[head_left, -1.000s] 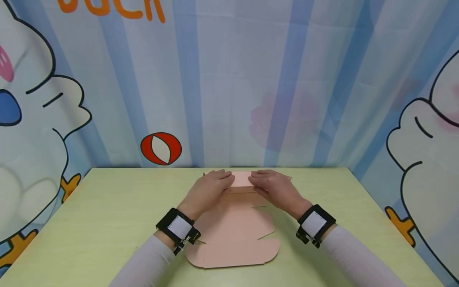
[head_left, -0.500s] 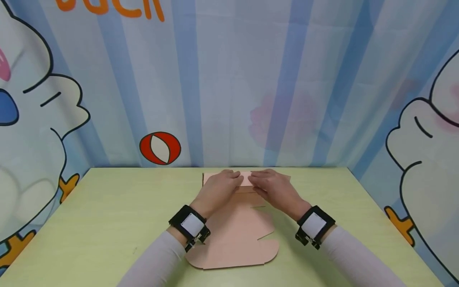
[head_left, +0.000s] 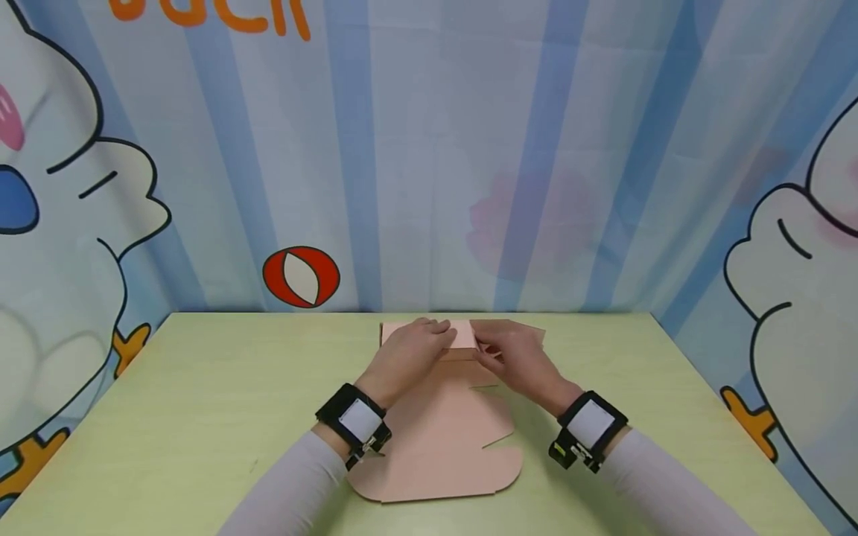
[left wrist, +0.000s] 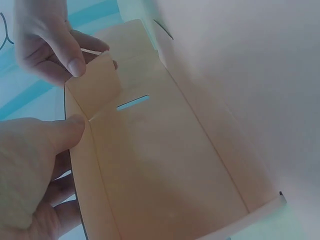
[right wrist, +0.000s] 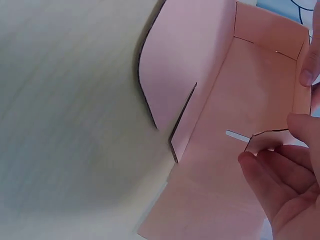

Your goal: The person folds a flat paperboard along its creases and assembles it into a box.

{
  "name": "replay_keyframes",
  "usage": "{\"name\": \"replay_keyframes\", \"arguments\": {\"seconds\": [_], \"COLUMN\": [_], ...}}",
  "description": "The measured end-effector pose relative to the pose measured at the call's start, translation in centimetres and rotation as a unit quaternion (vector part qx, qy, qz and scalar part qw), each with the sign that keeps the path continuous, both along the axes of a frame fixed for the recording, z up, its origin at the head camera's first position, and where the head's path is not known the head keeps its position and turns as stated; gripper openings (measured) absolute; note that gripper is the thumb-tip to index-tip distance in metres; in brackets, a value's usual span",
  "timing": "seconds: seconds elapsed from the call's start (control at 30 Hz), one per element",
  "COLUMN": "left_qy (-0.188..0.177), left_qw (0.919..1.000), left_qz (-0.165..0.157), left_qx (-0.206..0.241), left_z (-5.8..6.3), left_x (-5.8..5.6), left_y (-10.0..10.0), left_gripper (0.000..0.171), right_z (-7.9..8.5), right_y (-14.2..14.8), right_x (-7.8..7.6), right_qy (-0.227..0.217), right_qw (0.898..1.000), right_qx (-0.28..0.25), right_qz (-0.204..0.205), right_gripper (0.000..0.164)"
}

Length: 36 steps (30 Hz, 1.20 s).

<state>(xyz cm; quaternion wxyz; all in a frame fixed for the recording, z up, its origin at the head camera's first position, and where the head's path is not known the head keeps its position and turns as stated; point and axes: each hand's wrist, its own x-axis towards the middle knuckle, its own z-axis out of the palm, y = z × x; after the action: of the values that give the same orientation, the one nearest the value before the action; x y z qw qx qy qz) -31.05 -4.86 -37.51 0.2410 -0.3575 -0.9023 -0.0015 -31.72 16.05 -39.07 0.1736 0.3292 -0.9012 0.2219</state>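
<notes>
A pink cardboard box (head_left: 442,447), partly folded, lies on the table with its wide lid panel towards me. My left hand (head_left: 410,357) grips its far wall (left wrist: 95,165), thumb on the inner face and fingers behind. Close by on the right, my right hand (head_left: 521,363) holds a small corner flap (right wrist: 270,139) at the end of that wall. In the left wrist view the flap (left wrist: 97,85) angles inward, between the right thumb and fingers. The box floor (left wrist: 150,150) shows a narrow slot (left wrist: 133,103) near the flap.
The pale yellow-green table (head_left: 221,417) reaches back to a striped blue curtain (head_left: 429,164) with cartoon prints. A flat side panel (right wrist: 165,65) with rounded edges and a cut notch spreads out from the box. Black straps with cameras (head_left: 355,424) sit on both wrists.
My left hand has slid right along the far wall, baring the box's left corner. My right fingers have shifted onto the corner flap and bend it inward.
</notes>
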Motion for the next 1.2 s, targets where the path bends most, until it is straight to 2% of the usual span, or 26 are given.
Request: {"name": "replay_keyframes", "arguments": {"seconds": [0.1, 0.17, 0.23, 0.33, 0.37, 0.4, 0.47, 0.53, 0.57, 0.73, 0.87, 1.03, 1.2], "left_qy": [-0.002, -0.003, -0.005, -0.005, -0.005, -0.004, -0.001, 0.001, 0.001, -0.01, -0.023, -0.037, -0.044], "left_qw": [1.0, 1.0, 1.0, 1.0, 1.0, 1.0, 1.0, 0.9999, 1.0, 0.9999, 0.9996, 0.9992, 0.999], "left_qz": [0.002, 0.002, 0.003, 0.005, 0.006, 0.006, 0.007, 0.007, 0.007, 0.005, 0.007, 0.007, 0.004], "left_qx": [0.004, 0.004, 0.005, 0.001, 0.0, -0.002, -0.005, -0.007, -0.007, -0.008, -0.013, -0.013, -0.007], "left_z": [-0.1, -0.1, -0.1, -0.1, 0.0, 0.0, 0.0, 0.1, 0.1, 0.2, 0.3, 0.5, 0.5], "left_x": [0.0, 0.0, 0.0, 0.1, 0.1, 0.2, 0.3, 0.3, 0.3, 0.3, 0.2, 0.2, 0.1], "left_y": [0.0, 0.0, 0.0, 0.1, 0.1, 0.1, 0.1, 0.1, 0.1, 0.2, 0.2, 0.1, -0.1], "left_gripper": [0.018, 0.018, 0.019, 0.019, 0.019, 0.019, 0.02, 0.021, 0.021, 0.022, 0.021, 0.018, 0.016], "right_z": [-0.2, -0.2, -0.2, -0.2, -0.2, -0.2, -0.3, -0.3, -0.3, 0.0, 0.2, 0.3, 0.4], "right_y": [0.0, -0.2, -0.4, -0.8, -0.9, -1.0, -1.3, -1.5, -1.6, -2.3, -2.6, -2.9, -3.2], "right_x": [-0.1, -0.1, -0.1, 0.0, 0.0, 0.0, 0.0, -0.1, -0.2, -0.4, -0.3, -0.3, -0.5], "right_qy": [-0.065, -0.149, -0.241, -0.369, -0.397, -0.418, -0.448, -0.465, -0.47, -0.482, -0.492, -0.502, -0.513], "right_qw": [0.996, 0.982, 0.954, 0.884, 0.863, 0.846, 0.817, 0.793, 0.784, 0.75, 0.728, 0.705, 0.691], "right_qx": [-0.049, -0.105, -0.175, -0.284, -0.311, -0.331, -0.362, -0.392, -0.404, -0.453, -0.477, -0.5, -0.51], "right_qz": [0.029, 0.038, 0.038, 0.026, 0.022, 0.022, 0.025, 0.023, 0.025, 0.016, 0.007, 0.0, -0.009], "right_gripper": [0.03, 0.034, 0.037, 0.041, 0.042, 0.043, 0.045, 0.043, 0.042, 0.036, 0.036, 0.037, 0.039]}}
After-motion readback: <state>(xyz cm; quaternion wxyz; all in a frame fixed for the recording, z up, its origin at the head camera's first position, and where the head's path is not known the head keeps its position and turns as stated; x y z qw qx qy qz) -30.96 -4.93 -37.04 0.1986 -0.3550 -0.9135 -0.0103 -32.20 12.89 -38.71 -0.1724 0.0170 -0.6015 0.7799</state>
